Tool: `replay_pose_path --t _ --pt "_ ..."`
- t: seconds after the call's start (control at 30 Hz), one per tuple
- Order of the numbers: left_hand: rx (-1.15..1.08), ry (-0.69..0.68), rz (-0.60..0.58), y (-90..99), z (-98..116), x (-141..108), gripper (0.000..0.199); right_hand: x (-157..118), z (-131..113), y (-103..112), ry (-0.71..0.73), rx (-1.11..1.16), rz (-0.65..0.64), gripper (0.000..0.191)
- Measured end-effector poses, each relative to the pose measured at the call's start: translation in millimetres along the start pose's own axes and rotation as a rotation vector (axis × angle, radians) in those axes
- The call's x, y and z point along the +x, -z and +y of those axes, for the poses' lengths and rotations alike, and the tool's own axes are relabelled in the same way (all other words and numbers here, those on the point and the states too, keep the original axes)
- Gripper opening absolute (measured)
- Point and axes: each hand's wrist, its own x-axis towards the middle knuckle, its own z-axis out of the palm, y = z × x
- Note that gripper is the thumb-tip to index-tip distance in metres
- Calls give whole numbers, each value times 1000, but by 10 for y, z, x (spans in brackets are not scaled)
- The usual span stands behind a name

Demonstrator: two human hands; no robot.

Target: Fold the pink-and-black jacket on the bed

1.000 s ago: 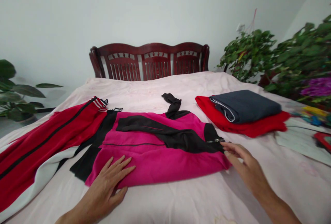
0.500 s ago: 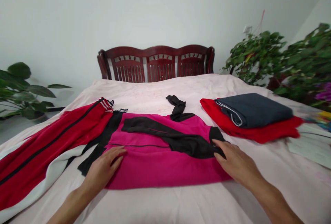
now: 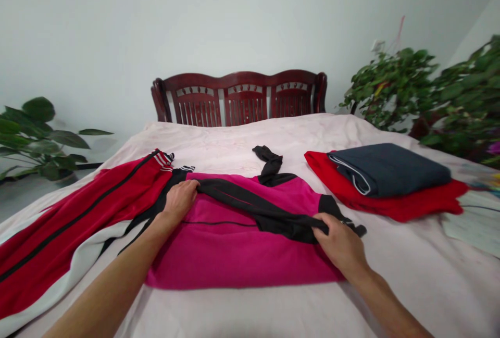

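A magenta and black jacket (image 3: 242,260) lies on the bed, one black sleeve (image 3: 234,195) across its front and the other bent out beyond its far edge. My left hand (image 3: 182,198) is closed on the cuff end of the front sleeve, at the jacket's left side. Near the right side, my right hand (image 3: 339,239) pinches the same sleeve's upper part by the shoulder. The sleeve stretches between both hands.
Red trousers (image 3: 89,208) with white and black stripes lie at left. A folded dark blue garment (image 3: 390,169) rests on a red one (image 3: 406,208) at right. Beyond the pink sheet (image 3: 219,145) stands a wooden headboard (image 3: 244,98); plants (image 3: 394,85) flank the bed.
My left hand has moved forward from the jacket's near left part to the sleeve's cuff and closed on it. My right hand has shifted slightly left and grips the sleeve, now pulled straighter.
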Motion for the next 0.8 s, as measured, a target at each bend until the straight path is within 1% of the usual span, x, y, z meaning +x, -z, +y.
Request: replay_pose_path --t 0.1,0.17,0.2,0.23,0.27,0.3,0.33,0.4,0.47,0.5,0.57,0.6,0.63,0.67,0.73,0.8 --pt "-10 29 158 320 -142 57 21 -52 69 18 190 71 203 16" --pt "-29 38 254 550 -261 -69 19 -137 114 77 346 92 261 20" --pt "-43 30 289 641 -323 -197 17 -197 137 111 426 98 255 24" --pt "-58 12 306 706 -385 -364 14 -265 161 143 500 101 220 29" --pt "-74 -17 309 740 -444 -563 11 -336 184 167 562 100 160 34" --pt "-96 -91 309 746 -499 -780 7 -407 205 181 604 94 89 40" --pt "-105 -162 265 728 -549 -1002 4 -471 224 184 625 82 18 46" --pt "-107 -280 112 660 -623 -1403 6 -559 248 165 618 55 -101 53" --pt "-96 -264 81 613 -656 -1679 6 -588 254 130 587 43 -157 53" --pt "-79 -230 110 612 -654 -1762 6 -585 250 116 569 42 -167 52" --pt "-34 -153 203 650 -614 -1839 3 -563 236 101 545 42 -191 51" --pt "-15 -130 225 678 -579 -1848 3 -553 228 105 536 39 -211 51" --pt "-7 -122 210 705 -538 -1848 5 -545 221 117 526 35 -239 51" --pt "-7 -122 156 728 -498 -1844 8 -538 219 139 511 29 -274 51" --pt "-14 -127 -28 764 -438 -1837 15 -519 224 215 462 15 -358 53" --pt "-28 -127 -204 822 -426 -1827 23 -477 227 329 430 39 -464 52"
